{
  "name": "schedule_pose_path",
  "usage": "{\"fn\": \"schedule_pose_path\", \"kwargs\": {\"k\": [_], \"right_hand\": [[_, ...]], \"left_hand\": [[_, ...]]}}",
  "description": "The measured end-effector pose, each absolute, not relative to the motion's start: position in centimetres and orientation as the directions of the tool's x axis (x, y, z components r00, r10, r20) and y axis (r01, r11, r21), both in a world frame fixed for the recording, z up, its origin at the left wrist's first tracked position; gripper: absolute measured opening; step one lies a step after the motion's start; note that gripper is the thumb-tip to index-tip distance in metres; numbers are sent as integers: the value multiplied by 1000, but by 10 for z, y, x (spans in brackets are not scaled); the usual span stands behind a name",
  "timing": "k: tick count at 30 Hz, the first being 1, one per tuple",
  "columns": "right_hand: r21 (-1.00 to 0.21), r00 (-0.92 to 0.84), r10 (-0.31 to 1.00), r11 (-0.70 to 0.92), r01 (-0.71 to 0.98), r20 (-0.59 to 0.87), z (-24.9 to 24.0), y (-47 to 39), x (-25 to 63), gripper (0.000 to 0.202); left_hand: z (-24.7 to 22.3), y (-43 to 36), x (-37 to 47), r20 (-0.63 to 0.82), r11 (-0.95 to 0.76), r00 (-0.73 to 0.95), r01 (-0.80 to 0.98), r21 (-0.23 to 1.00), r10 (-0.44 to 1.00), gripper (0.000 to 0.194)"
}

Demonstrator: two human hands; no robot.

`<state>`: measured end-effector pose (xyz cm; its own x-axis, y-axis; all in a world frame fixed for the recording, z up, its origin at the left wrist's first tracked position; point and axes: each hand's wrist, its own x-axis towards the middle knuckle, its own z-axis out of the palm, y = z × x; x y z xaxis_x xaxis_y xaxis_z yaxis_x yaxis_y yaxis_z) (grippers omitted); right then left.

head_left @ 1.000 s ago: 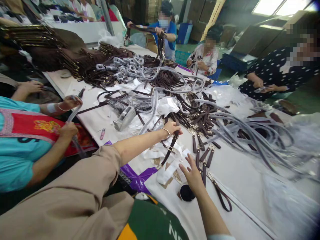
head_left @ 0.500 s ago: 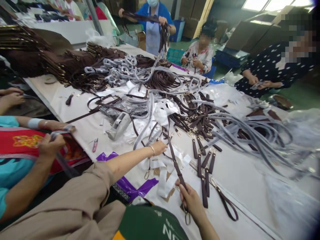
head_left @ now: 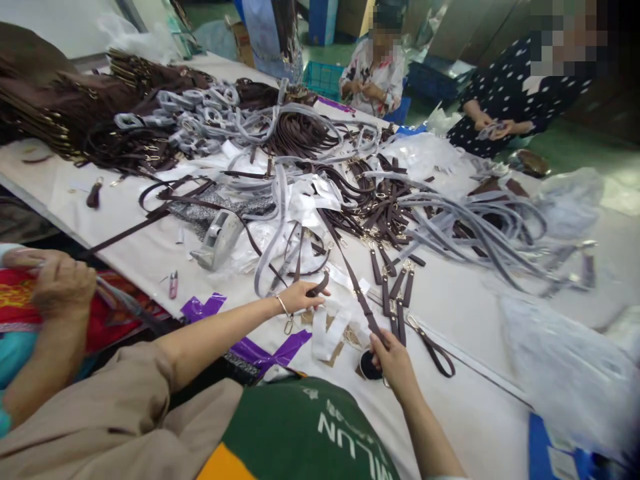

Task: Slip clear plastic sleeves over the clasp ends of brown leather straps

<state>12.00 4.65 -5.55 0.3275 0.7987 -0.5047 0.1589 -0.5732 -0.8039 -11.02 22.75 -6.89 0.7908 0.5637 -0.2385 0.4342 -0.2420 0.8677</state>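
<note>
My right hand is closed round a long dark brown strap, which runs up and left from my fingers into the pile. In front of me, my left hand pinches the end of another brown strap. A metal clip hangs just below that wrist. White paper strips lie between the hands. Beside my right hand is a round black item, partly covered. Short brown straps with clips and a looped wrist strap lie to its right.
A grey tape dispenser and pink thread snips lie to the left. Purple tape crosses the near table edge. Plastic-wrapped straps are heaped at right. A co-worker's hand is close at left; others sit across the table.
My left hand has drawn slightly nearer and now has a strap end in its fingers. The right hand has shifted a little up, still gripping its strap. The view has tilted down.
</note>
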Motion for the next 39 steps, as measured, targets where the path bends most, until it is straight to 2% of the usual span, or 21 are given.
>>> {"fn": "schedule_pose_path", "kwargs": {"k": [1, 3, 5, 7, 9, 12, 14, 16, 19, 21, 23, 27, 29, 32, 36, 39], "right_hand": [[-802, 278, 818, -563, 201, -504, -54, 43, 109, 47], [-820, 160, 858, -513, 255, -488, -48, 34, 86, 46], [-852, 23, 883, -459, 252, -469, -45, 23, 70, 44], [-863, -82, 880, -434, 260, -468, -48, 11, 70, 42], [-798, -26, 872, -436, 415, -490, -59, -1, 86, 39], [-541, 220, 866, -459, 705, -449, -85, -11, 124, 35], [-419, 281, 853, -472, 776, -440, -105, -12, 142, 25], [-358, 287, 844, -467, 808, -453, -121, -12, 149, 21], [-294, 268, 839, -437, 850, -473, -133, -12, 148, 15], [-269, 250, 832, -420, 867, -495, -132, -13, 149, 15], [-250, 242, 824, -413, 876, -513, -126, -11, 153, 18], [-246, 242, 844, -394, 886, -479, -118, 16, 158, 28], [-261, 239, 854, -388, 884, -462, -123, 40, 153, 31], [-300, 238, 848, -409, 861, -474, -139, 72, 144, 30], [-416, 233, 829, -473, 777, -508, -150, 87, 151, 9], [-528, 242, 809, -544, 652, -535, -142, 78, 174, 15]], "left_hand": [[-61, 213, -108, -203, -178, 822, 343, 922, 532, 43], [-51, 185, -100, -101, -180, 888, 200, 963, 449, 40], [-49, 162, -94, -37, -276, 939, 138, 951, 341, 35], [-54, 145, -96, -75, -409, 966, 175, 896, 248, 27], [-63, 135, -107, -172, -540, 955, 279, 794, 240, 19], [-74, 125, -132, -266, -602, 884, 459, 654, 385, 20], [-75, 120, -146, -305, -505, 791, 583, 636, 530, 25], [-72, 117, -155, -360, -289, 659, 666, 688, 660, 34], [-62, 117, -158, -446, 50, 511, 615, 787, 735, 46], [-56, 120, -158, -438, 131, 480, 547, 827, 760, 47], [-48, 127, -156, -366, 96, 480, 498, 862, 798, 44], [-32, 149, -146, -95, -185, 554, 427, 885, 827, 35], [-23, 159, -136, 3, -271, 573, 383, 883, 820, 31], [-8, 170, -120, -59, -163, 577, 325, 932, 814, 34], [9, 175, -117, -150, 52, 519, 199, 979, 842, 36], [13, 177, -126, -146, 142, 404, 41, 989, 903, 31]]}}
